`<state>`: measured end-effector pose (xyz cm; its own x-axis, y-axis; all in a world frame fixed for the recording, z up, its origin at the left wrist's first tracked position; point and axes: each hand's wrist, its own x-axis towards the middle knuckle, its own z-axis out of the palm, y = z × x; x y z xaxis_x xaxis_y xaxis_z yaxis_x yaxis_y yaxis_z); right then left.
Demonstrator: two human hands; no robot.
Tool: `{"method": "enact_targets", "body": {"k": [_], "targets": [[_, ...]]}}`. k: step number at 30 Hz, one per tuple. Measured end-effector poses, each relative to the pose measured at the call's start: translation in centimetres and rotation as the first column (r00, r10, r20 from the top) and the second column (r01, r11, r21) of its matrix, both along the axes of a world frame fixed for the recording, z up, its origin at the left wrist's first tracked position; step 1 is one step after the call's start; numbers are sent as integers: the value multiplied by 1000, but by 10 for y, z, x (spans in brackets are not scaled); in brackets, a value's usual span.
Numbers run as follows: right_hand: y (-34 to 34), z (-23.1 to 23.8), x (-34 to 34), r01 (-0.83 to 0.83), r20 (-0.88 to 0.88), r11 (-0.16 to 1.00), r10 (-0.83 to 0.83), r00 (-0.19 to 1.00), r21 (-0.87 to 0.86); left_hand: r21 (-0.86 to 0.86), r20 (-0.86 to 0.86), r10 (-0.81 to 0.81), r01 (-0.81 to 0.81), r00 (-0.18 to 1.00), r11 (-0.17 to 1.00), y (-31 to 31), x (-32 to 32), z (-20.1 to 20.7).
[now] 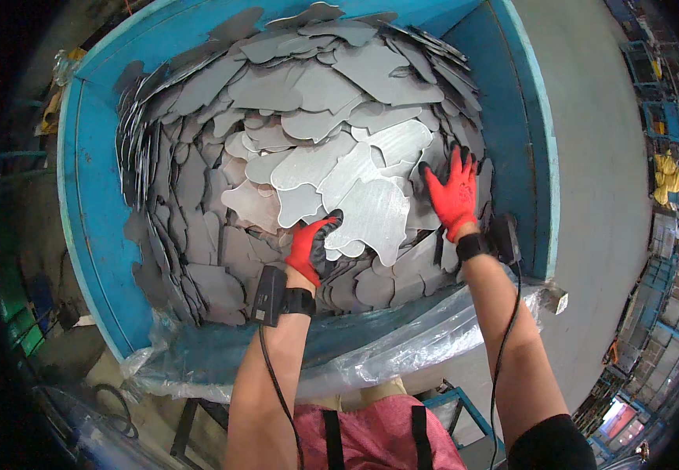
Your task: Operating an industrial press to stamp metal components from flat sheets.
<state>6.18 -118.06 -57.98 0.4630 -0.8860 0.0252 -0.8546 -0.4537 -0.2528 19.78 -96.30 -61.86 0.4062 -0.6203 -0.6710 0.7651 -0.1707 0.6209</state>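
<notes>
Irregular flat grey metal plates with rounded, cut-out outlines lie overlapping in a large blue bin [543,157]. My left hand [310,247], in a red glove with a black palm, is closed at the left edge of a shiny metal plate [375,211] on top of the pile. Its thumb lies over that edge, while the curled fingers are partly hidden. To the right, my right hand [455,192], gloved alike, rests over darker plates near the bin's right wall. Its fingers are spread, and it grips nothing.
Clear plastic sheeting [402,345] drapes over the bin's near edge, in front of my body. More plates stand stacked on edge along the left wall [93,204]. Grey floor [590,157] runs past the right side, with blue racks [672,258] beyond.
</notes>
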Motion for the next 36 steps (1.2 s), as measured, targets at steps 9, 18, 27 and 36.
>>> {"method": "enact_targets", "body": {"k": [9, 18, 27, 36], "targets": [[96, -6, 37, -163, -92, 977, 177, 980, 141, 30, -147, 50, -46, 988, 998, 46, 1, 9], [76, 9, 47, -310, -120, 949, 302, 946, -53, -19, -255, 119, -128, 960, 992, 80, 25, 6], [108, 6, 72, -212, -39, 963, 221, 974, 166, 86, 506, -163, 139, 847, 987, 36, 32, 14], [124, 49, 42, -134, 307, 583, -208, 929, 801, 40, 200, 93, -103, 975, 994, 95, 18, 97]]}}
